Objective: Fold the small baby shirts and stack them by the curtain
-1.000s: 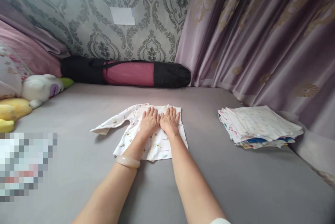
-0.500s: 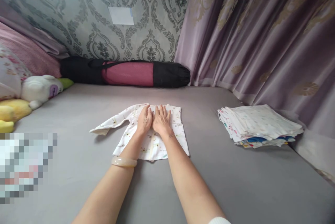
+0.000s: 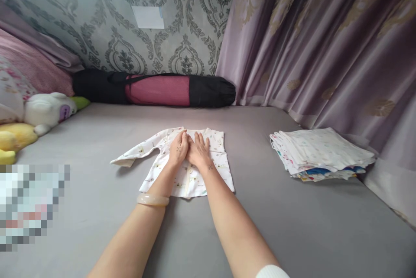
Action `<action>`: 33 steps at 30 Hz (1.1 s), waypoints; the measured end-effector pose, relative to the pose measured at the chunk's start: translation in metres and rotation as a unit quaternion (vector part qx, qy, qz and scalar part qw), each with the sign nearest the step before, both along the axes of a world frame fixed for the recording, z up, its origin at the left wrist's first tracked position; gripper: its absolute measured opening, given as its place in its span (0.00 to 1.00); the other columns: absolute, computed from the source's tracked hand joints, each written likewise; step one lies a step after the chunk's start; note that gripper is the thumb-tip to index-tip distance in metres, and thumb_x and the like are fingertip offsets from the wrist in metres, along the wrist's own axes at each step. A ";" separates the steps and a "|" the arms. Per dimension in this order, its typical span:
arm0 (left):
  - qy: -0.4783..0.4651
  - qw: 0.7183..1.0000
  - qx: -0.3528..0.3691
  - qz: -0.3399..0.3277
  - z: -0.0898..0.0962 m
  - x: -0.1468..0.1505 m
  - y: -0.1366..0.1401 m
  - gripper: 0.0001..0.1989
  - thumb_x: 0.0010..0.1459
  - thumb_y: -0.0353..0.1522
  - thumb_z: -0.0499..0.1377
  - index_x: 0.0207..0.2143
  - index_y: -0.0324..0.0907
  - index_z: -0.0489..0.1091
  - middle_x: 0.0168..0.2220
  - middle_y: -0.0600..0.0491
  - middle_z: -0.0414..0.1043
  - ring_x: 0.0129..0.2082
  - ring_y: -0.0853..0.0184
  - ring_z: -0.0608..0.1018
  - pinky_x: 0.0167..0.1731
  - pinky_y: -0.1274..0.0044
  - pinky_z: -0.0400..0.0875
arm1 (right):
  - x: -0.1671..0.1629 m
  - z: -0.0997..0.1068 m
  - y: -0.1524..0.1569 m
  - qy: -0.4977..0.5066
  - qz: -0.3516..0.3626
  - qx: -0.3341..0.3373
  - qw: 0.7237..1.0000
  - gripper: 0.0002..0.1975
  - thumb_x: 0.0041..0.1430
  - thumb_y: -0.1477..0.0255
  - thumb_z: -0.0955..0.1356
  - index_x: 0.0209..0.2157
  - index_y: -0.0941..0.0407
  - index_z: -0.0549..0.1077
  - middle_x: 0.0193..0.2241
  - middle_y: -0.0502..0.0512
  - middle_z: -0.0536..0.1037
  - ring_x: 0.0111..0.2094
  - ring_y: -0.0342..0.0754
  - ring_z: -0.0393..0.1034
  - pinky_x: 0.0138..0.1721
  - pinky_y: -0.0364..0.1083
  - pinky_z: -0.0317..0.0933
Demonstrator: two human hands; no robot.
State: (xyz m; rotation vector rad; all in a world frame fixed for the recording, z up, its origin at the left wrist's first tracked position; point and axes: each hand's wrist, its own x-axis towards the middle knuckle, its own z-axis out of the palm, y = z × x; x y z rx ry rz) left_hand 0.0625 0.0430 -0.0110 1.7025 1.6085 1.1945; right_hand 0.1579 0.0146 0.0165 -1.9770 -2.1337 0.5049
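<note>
A small white long-sleeved shirt (image 3: 152,179) with a scattered print lies flat on the grey bedding, one sleeve stretched out to the left. No right sleeve shows beyond its right side. My left hand (image 3: 178,148), below a pale bangle (image 3: 152,199), is closed at the shirt's upper front, its fingers pressed together on the cloth. Right against it, my right hand (image 3: 199,151) rests on the shirt with several fingers stretched and spread. Its thumb is hidden, and the spot where the two hands meet is covered.
On the right lies a stack of folded clothes (image 3: 321,150). A long black and red bag (image 3: 157,90) runs along the patterned wall. Plush toys (image 3: 48,111) sit at the left, above a blurred-out item (image 3: 26,208). Purple curtains (image 3: 292,40) hang at the right.
My right hand's index finger has drawn in toward my left hand, and its other fingers have shifted slightly left. The shirt lies as before; the view has tilted a little.
</note>
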 end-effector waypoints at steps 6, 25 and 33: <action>0.044 0.998 0.023 -0.025 -0.008 0.000 0.002 0.22 0.64 0.36 0.47 0.56 0.39 0.67 0.55 0.44 0.72 0.55 0.58 0.74 0.57 0.65 0.66 | 0.012 0.001 0.004 0.020 -0.070 0.044 0.996 0.28 0.70 0.64 0.49 0.67 0.56 0.54 0.70 0.60 0.46 0.70 0.52 0.32 0.67 0.59 0.26; 0.324 0.941 -0.010 -0.095 0.000 0.009 -0.009 0.24 0.68 0.37 0.44 0.62 0.41 0.63 0.66 0.45 0.57 0.68 0.55 0.55 0.65 0.60 0.49 | 0.024 -0.007 0.009 -0.019 -0.152 0.030 0.988 0.29 0.69 0.65 0.52 0.68 0.59 0.52 0.70 0.61 0.47 0.70 0.54 0.34 0.67 0.58 0.26; 0.408 0.903 -0.043 -0.128 0.002 0.016 -0.012 0.29 0.69 0.42 0.39 0.67 0.41 0.53 0.69 0.46 0.50 0.70 0.54 0.47 0.66 0.55 0.42 | 0.038 -0.011 0.012 -0.039 -0.235 0.035 0.970 0.30 0.69 0.67 0.52 0.67 0.66 0.52 0.69 0.65 0.46 0.70 0.56 0.34 0.67 0.59 0.29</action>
